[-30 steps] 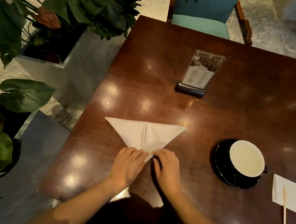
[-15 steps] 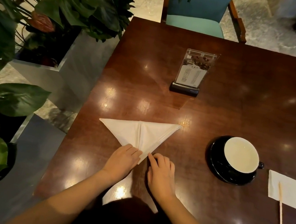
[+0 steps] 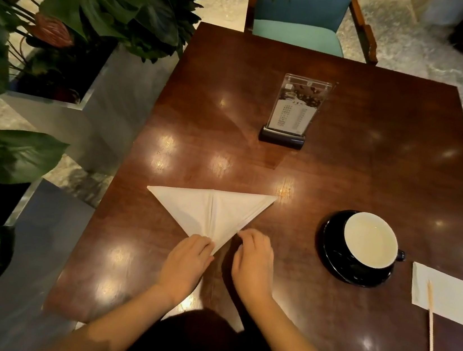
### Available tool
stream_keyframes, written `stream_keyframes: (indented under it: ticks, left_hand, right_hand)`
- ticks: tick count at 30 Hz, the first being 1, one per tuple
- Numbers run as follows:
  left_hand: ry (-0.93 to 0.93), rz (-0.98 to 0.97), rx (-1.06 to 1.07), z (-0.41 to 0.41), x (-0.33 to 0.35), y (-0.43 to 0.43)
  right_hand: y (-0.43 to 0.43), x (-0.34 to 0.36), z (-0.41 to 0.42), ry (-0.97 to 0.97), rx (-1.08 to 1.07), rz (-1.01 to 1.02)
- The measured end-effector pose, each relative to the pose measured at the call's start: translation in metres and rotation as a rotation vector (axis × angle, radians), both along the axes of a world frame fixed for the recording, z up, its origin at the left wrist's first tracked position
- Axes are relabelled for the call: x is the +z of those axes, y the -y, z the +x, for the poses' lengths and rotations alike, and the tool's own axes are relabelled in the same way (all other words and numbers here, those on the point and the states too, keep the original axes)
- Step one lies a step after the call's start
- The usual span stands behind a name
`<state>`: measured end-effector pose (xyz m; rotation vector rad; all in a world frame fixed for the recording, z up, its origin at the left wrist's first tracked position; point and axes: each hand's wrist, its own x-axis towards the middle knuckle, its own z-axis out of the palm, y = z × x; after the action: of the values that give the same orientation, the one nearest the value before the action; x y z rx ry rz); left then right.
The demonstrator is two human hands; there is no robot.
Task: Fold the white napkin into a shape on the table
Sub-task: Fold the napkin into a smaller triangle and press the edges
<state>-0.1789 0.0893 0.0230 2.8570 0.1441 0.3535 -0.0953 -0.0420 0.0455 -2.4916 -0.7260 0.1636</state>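
While I watch through the head camera, the napkin (image 3: 213, 211) lies flat on the table (image 3: 372, 170) near its front edge. It is already folded into a triangle: long edge away from me, point toward me, a crease down the middle where two flaps meet. The left hand (image 3: 185, 263) rests on that near point, its fingers (image 3: 200, 243) loosely extended and pressing down; I see nothing pinched under them. The right hand (image 3: 254, 262) sits just beside it, fingers (image 3: 248, 238) bent, tips touching the napkin's right slanted edge. Whether they have hold of that edge or only touch it, I cannot tell. Well apart to the right stand a cup (image 3: 369, 240) on a saucer (image 3: 329, 253) and a paper square (image 3: 444, 294) with a stick (image 3: 430, 319) on it. A menu stand (image 3: 294, 110) sits farther back.

I judge the task roughly midway: the first folds lie neat, but this triangle looks like a base, not a finished shape. More folds remain, likely from the right edge or the point.
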Motion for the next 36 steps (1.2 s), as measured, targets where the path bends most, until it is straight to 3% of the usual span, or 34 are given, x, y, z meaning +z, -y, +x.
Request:
stream_keyframes:
  ticks: [3, 6, 9, 12, 18, 24, 32, 36]
  left_hand:
    - [0.008, -0.063, 0.043, 0.001, -0.003, 0.002]
    - [0.023, -0.091, 0.063, 0.002, -0.003, 0.005]
    - [-0.003, -0.088, 0.091, 0.000, -0.002, 0.006]
    - [0.002, -0.062, 0.085, 0.001, -0.005, 0.007]
    - [0.051, -0.017, 0.055, 0.002, -0.005, 0.006]
    - [-0.018, -0.004, 0.018, 0.004, -0.004, -0.009]
    - [-0.100, -0.028, 0.063, 0.012, 0.010, -0.063]
    - [-0.088, -0.073, 0.122, 0.005, 0.004, -0.055]
  right_hand:
    - [-0.033, 0.013, 0.021, 0.039, 0.191, -0.015]
    - [-0.064, 0.009, 0.036, -0.029, 0.438, -0.185]
    - [-0.063, -0.014, 0.048, 0.059, 0.507, -0.400]
    - [-0.049, -0.026, 0.057, 0.090, 0.520, -0.463]
    - [-0.022, -0.019, 0.098, 0.093, 0.342, -0.485]
    - [-0.011, -0.012, 0.131, 0.033, 0.246, -0.592]
    - [-0.007, -0.016, 0.054, 0.001, -0.008, -0.480]
    - [-0.024, 0.001, 0.041, -0.003, 0.107, -0.359]
